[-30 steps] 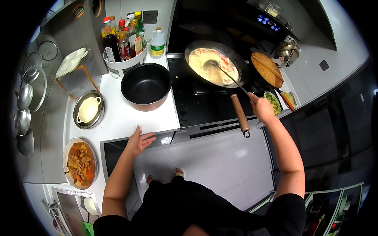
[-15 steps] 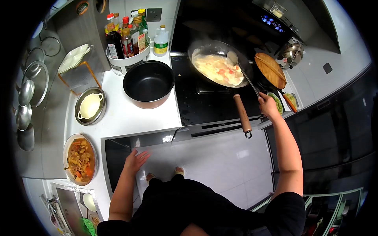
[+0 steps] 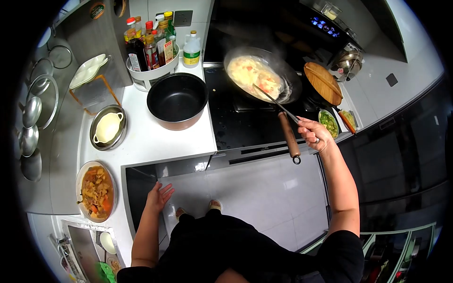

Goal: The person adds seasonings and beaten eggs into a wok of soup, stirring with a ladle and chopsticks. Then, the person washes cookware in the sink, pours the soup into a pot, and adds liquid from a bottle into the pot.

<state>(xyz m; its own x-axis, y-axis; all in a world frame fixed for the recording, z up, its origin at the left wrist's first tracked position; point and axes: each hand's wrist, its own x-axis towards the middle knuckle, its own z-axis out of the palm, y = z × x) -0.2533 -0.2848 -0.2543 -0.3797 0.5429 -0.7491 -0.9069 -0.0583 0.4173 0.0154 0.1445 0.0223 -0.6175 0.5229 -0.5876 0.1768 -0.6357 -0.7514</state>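
Observation:
My right hand (image 3: 315,134) is closed round the handle of a metal ladle (image 3: 278,104). The ladle's bowl end is sunk in the pale yellow, egg-like food (image 3: 252,75) with reddish pieces, and I cannot see it. Steam rises from the dark wok (image 3: 291,87) that holds this food on the black stove. The wok's wooden handle (image 3: 289,134) points toward me, to the left of my right hand, which does not touch it. My left hand (image 3: 159,195) hangs over the floor beside the counter edge, fingers apart, holding nothing.
On the left counter (image 3: 155,146) stand a black pot (image 3: 178,101), a bottle rack (image 3: 155,70), a metal bowl (image 3: 118,137) with a cream dish, and a plate of stew (image 3: 96,191). A wooden-lidded pan (image 3: 323,84) and chopped greens (image 3: 329,122) lie right of the wok.
The ladle has swung from the wok's right side into the food, which has shifted left. My right hand has turned and moved slightly left and down; my left hand has moved slightly left.

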